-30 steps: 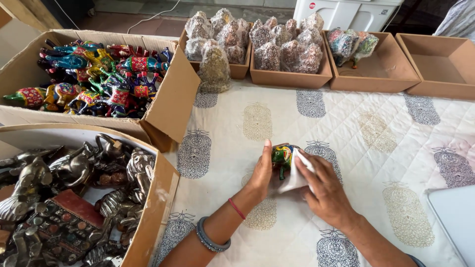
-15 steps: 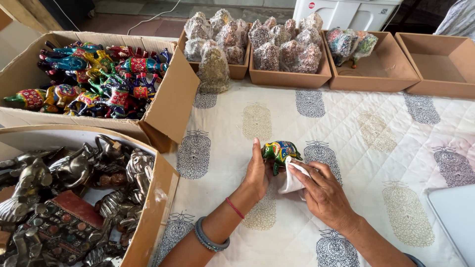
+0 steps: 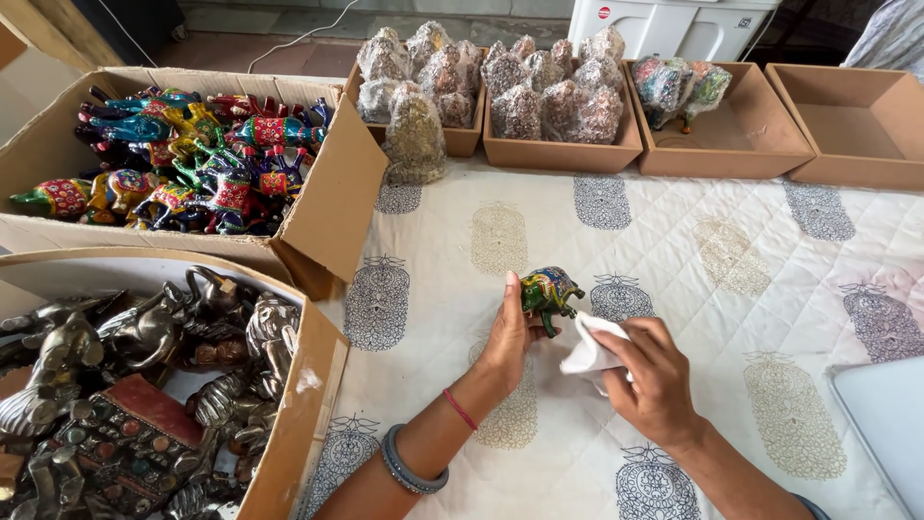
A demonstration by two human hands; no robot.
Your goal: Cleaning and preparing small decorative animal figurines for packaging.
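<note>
**Painted elephant figurine held over a printed cloth, boxes all round**

Head view: the left hand (image 3: 507, 337) holds a small green painted elephant figurine (image 3: 550, 292) just above the middle of the table, fingers curled together and clamped round its near side. The right hand (image 3: 653, 380) sits just right of it, fingers closed on a crumpled white cloth (image 3: 589, 349) whose upper edge lies just beside the figurine's legs; whether cloth and figurine touch cannot be told. The left wrist wears a thin red thread (image 3: 460, 409) and, farther up the arm, grey bangles (image 3: 404, 464).

The table is covered by a cream quilted cloth (image 3: 731, 279) printed with dark blue and ochre oval motifs.

At the near left, an open brown cardboard box (image 3: 306, 385) holds dark metal-coloured figurines (image 3: 144, 337), unpainted. Behind it, at the far left, a second open cardboard box (image 3: 337, 202) is filled with brightly painted figurines (image 3: 183, 154) in red, blue, green and yellow.

Along the far edge stand four shallow brown trays. The two on the left (image 3: 563, 154) hold figurines wrapped in clear plastic (image 3: 539, 82); one wrapped piece (image 3: 414, 140) stands on the cloth in front. The third tray (image 3: 760, 144) holds a few wrapped colourful pieces (image 3: 674, 85) in its far left corner. The fourth tray (image 3: 847, 164) is at the far right.

A white appliance (image 3: 674, 24) with a small red round label stands beyond the trays. A pale flat rounded object (image 3: 885, 424) lies at the near right edge.
</note>
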